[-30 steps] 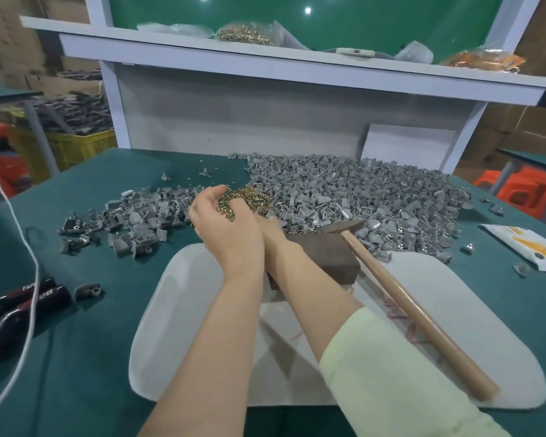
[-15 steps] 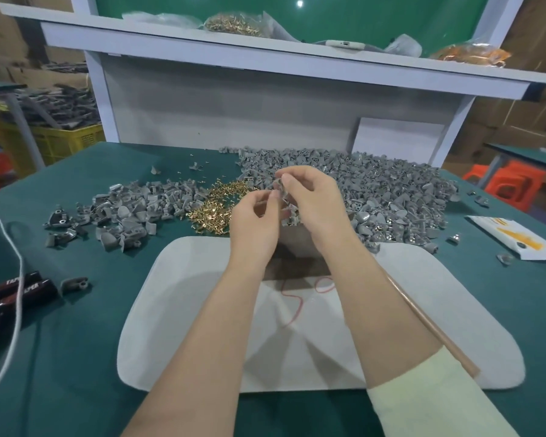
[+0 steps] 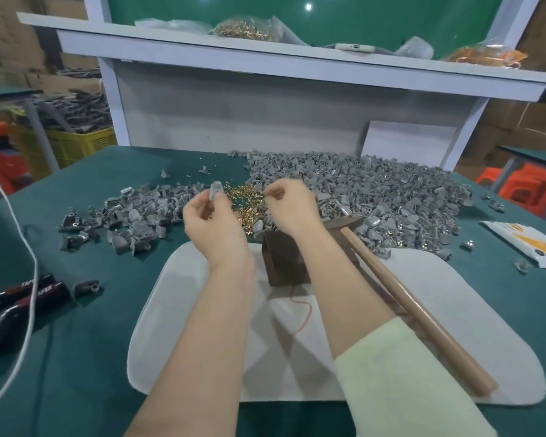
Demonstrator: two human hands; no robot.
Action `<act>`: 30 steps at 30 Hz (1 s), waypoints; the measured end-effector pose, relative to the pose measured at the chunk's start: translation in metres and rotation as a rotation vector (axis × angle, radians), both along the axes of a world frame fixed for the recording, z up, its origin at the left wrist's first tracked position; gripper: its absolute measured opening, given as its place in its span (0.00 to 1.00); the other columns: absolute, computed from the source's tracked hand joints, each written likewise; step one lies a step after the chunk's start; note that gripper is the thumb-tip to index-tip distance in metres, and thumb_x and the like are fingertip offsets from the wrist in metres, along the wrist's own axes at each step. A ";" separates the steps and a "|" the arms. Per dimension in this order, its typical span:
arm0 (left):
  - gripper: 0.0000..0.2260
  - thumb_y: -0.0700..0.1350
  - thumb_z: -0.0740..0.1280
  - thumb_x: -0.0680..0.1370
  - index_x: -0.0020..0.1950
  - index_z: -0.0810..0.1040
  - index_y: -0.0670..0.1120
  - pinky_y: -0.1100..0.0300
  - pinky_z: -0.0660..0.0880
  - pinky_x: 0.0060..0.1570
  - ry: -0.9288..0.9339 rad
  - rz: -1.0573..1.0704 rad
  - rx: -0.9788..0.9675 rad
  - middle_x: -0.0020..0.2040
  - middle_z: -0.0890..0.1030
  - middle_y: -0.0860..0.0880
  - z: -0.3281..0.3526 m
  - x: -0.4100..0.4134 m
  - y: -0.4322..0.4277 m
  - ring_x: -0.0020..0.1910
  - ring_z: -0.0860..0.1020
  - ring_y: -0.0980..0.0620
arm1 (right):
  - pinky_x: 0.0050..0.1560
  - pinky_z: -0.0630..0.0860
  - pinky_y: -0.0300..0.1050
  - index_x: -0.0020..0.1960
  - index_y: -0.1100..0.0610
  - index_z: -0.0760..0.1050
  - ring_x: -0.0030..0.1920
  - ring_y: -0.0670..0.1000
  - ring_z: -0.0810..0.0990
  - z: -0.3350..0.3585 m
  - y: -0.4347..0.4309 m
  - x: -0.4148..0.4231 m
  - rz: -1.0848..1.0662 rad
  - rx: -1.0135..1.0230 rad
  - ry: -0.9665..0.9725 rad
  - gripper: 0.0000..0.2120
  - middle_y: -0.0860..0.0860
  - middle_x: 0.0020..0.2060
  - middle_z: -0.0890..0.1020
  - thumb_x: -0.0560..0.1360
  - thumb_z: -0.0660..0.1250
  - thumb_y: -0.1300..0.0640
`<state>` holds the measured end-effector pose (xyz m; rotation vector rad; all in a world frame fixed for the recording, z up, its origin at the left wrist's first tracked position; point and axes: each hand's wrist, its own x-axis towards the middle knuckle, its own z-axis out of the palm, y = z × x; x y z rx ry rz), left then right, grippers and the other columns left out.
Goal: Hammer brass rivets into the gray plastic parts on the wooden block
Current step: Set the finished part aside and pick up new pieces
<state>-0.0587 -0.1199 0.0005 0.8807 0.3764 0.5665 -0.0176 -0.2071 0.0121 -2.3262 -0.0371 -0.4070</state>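
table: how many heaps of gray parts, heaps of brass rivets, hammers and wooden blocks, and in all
heaps of gray parts: 2
heaps of brass rivets: 1
hammers: 1
wooden blocks: 1
total: 5

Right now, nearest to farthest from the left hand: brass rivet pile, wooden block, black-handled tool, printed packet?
1. brass rivet pile, just beyond the left hand
2. wooden block, right
3. black-handled tool, far left
4. printed packet, far right

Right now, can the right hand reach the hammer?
Probably yes. The hammer lies just beside the right hand, handle bare and nothing across it. But that hand seems to pinch a rivet, and the left hand holds a gray part.
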 end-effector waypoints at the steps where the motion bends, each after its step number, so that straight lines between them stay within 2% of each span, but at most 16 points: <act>1: 0.03 0.41 0.65 0.79 0.51 0.72 0.46 0.63 0.75 0.42 -0.009 0.038 0.002 0.47 0.77 0.48 0.000 0.000 0.002 0.40 0.76 0.56 | 0.58 0.75 0.46 0.56 0.55 0.79 0.52 0.50 0.79 -0.003 0.008 0.005 0.022 -0.133 0.077 0.10 0.51 0.54 0.82 0.77 0.63 0.61; 4: 0.04 0.39 0.63 0.80 0.52 0.71 0.47 0.66 0.74 0.40 -0.024 0.059 -0.005 0.46 0.77 0.50 -0.001 0.001 0.003 0.38 0.77 0.58 | 0.58 0.74 0.51 0.59 0.56 0.77 0.53 0.55 0.79 -0.010 0.034 0.015 0.058 -0.463 0.287 0.13 0.54 0.56 0.80 0.75 0.63 0.61; 6: 0.05 0.40 0.63 0.80 0.49 0.72 0.51 0.62 0.75 0.43 -0.018 0.061 0.014 0.47 0.78 0.49 -0.001 0.001 0.002 0.41 0.77 0.55 | 0.58 0.70 0.51 0.57 0.58 0.76 0.54 0.57 0.77 -0.011 0.045 0.016 0.079 -0.557 0.330 0.11 0.55 0.56 0.79 0.75 0.62 0.61; 9: 0.06 0.43 0.64 0.80 0.47 0.74 0.55 0.51 0.75 0.55 -0.003 0.059 0.047 0.49 0.78 0.48 -0.002 0.001 0.003 0.48 0.75 0.52 | 0.64 0.66 0.54 0.55 0.57 0.76 0.57 0.56 0.77 -0.014 0.053 0.015 0.128 -0.602 0.330 0.10 0.54 0.56 0.80 0.77 0.59 0.57; 12: 0.05 0.44 0.65 0.79 0.47 0.74 0.54 0.45 0.72 0.60 0.001 0.042 0.054 0.50 0.78 0.46 0.000 0.000 0.003 0.48 0.74 0.52 | 0.61 0.66 0.54 0.54 0.55 0.77 0.58 0.55 0.77 -0.016 0.057 0.017 0.169 -0.605 0.321 0.11 0.53 0.55 0.81 0.78 0.58 0.54; 15: 0.05 0.43 0.64 0.79 0.46 0.74 0.53 0.45 0.72 0.60 0.016 0.034 0.057 0.52 0.79 0.45 0.000 0.000 0.002 0.48 0.74 0.52 | 0.57 0.68 0.52 0.54 0.54 0.77 0.58 0.55 0.77 -0.018 0.058 0.020 0.177 -0.608 0.312 0.11 0.52 0.55 0.81 0.78 0.58 0.53; 17: 0.05 0.43 0.65 0.79 0.45 0.73 0.53 0.48 0.74 0.58 0.019 0.039 0.065 0.51 0.79 0.46 -0.001 0.001 0.003 0.48 0.75 0.52 | 0.53 0.69 0.50 0.51 0.55 0.77 0.54 0.55 0.78 -0.019 0.057 0.020 0.182 -0.598 0.298 0.10 0.53 0.52 0.81 0.77 0.58 0.53; 20: 0.04 0.43 0.65 0.79 0.46 0.75 0.52 0.56 0.74 0.51 -0.013 -0.001 0.065 0.48 0.78 0.48 -0.002 0.002 0.002 0.47 0.75 0.53 | 0.43 0.71 0.44 0.39 0.59 0.71 0.42 0.56 0.76 -0.014 0.049 0.022 0.140 -0.488 0.211 0.08 0.56 0.41 0.78 0.76 0.61 0.58; 22: 0.05 0.42 0.64 0.79 0.52 0.75 0.52 0.58 0.74 0.50 -0.029 -0.083 0.124 0.47 0.78 0.49 -0.003 0.002 -0.001 0.45 0.75 0.53 | 0.40 0.70 0.42 0.40 0.59 0.74 0.41 0.55 0.76 -0.006 0.037 0.021 0.086 -0.352 0.139 0.07 0.55 0.39 0.78 0.76 0.63 0.59; 24: 0.10 0.41 0.64 0.79 0.56 0.74 0.55 0.60 0.73 0.48 -0.049 -0.158 0.264 0.47 0.78 0.48 -0.005 0.002 -0.006 0.43 0.75 0.54 | 0.48 0.73 0.42 0.48 0.58 0.79 0.46 0.52 0.78 0.004 0.016 0.015 0.056 -0.155 0.075 0.05 0.54 0.46 0.81 0.76 0.64 0.60; 26: 0.10 0.40 0.64 0.79 0.55 0.77 0.54 0.67 0.71 0.41 -0.087 -0.212 0.422 0.43 0.77 0.50 -0.006 0.001 -0.012 0.37 0.73 0.59 | 0.56 0.74 0.46 0.48 0.55 0.80 0.49 0.50 0.79 0.012 -0.010 0.005 0.037 0.002 0.043 0.07 0.51 0.46 0.82 0.76 0.64 0.63; 28: 0.07 0.41 0.64 0.79 0.52 0.78 0.52 0.65 0.69 0.40 -0.108 -0.270 0.571 0.41 0.78 0.51 -0.006 -0.002 -0.018 0.36 0.73 0.59 | 0.52 0.75 0.46 0.43 0.52 0.78 0.44 0.49 0.78 0.015 -0.035 -0.010 0.034 0.122 0.037 0.09 0.48 0.40 0.80 0.76 0.64 0.64; 30: 0.05 0.41 0.66 0.78 0.51 0.76 0.50 0.59 0.72 0.45 -0.095 -0.312 0.655 0.45 0.80 0.49 -0.007 -0.005 -0.024 0.42 0.76 0.54 | 0.48 0.75 0.47 0.41 0.52 0.77 0.40 0.49 0.76 0.015 -0.052 -0.025 0.031 0.226 0.042 0.09 0.49 0.38 0.79 0.76 0.65 0.64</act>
